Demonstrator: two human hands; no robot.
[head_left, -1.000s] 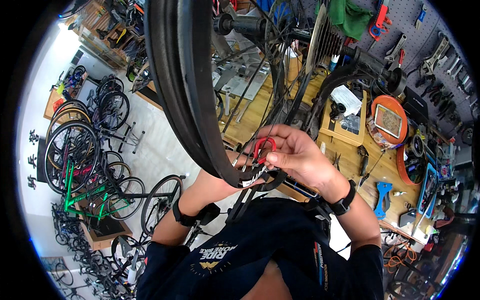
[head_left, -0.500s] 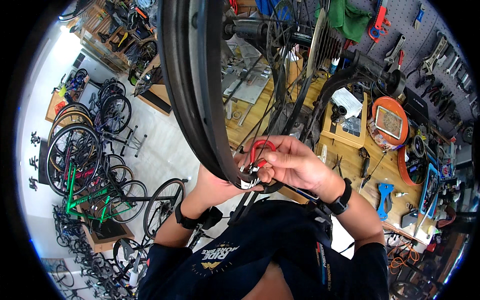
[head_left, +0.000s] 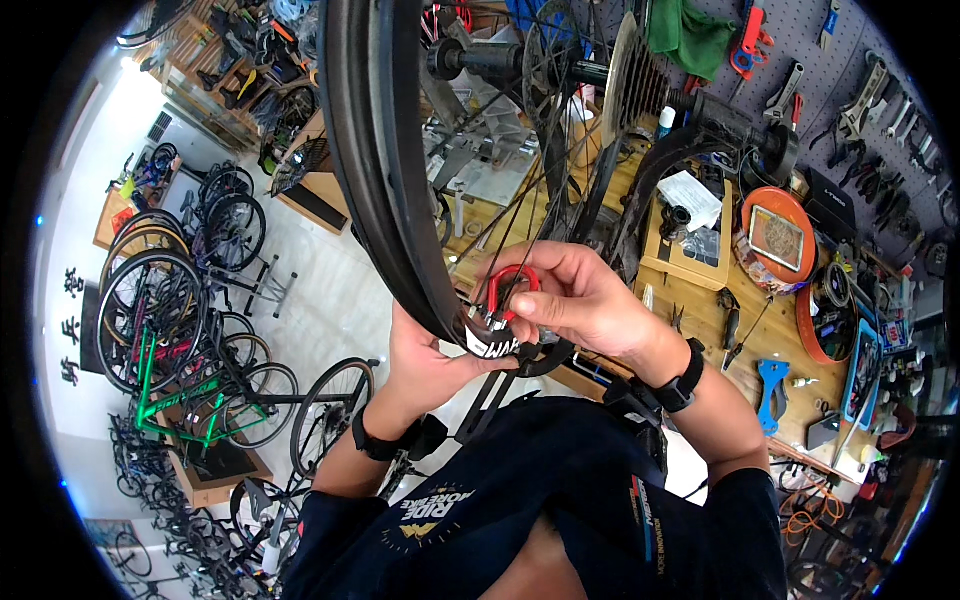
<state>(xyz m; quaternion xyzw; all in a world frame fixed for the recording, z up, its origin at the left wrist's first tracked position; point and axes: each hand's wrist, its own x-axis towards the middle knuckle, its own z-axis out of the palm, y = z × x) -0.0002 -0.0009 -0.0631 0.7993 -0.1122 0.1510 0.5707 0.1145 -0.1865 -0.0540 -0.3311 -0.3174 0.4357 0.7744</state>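
A black bicycle wheel rim (head_left: 372, 130) without a tyre curves down toward me, held in a dark truing stand (head_left: 655, 180). My left hand (head_left: 425, 362) is wrapped around the rim's near part from the left, its thumb along the side with pale lettering; its other fingers are mostly hidden behind the rim. In my right hand (head_left: 585, 305) is a red spoke wrench (head_left: 495, 290), pinched between thumb and fingers. The wrench sits at the spokes close to the rim; its exact seat on a nipple is too small to make out. Thin dark spokes (head_left: 497, 225) run up toward the hub and cassette (head_left: 640, 85).
The wooden workbench (head_left: 650, 300) carries a cardboard box (head_left: 685, 255), an orange round tub (head_left: 775, 245), pliers (head_left: 677, 318) and a blue tool (head_left: 771, 395). Tools hang on a grey pegboard (head_left: 810, 50). Several bicycles (head_left: 180, 390) stand on the left.
The rim has turned a little, bringing more of its pale lettering into sight. My right hand and the red wrench have shifted slightly left and up. Both hands keep their hold.
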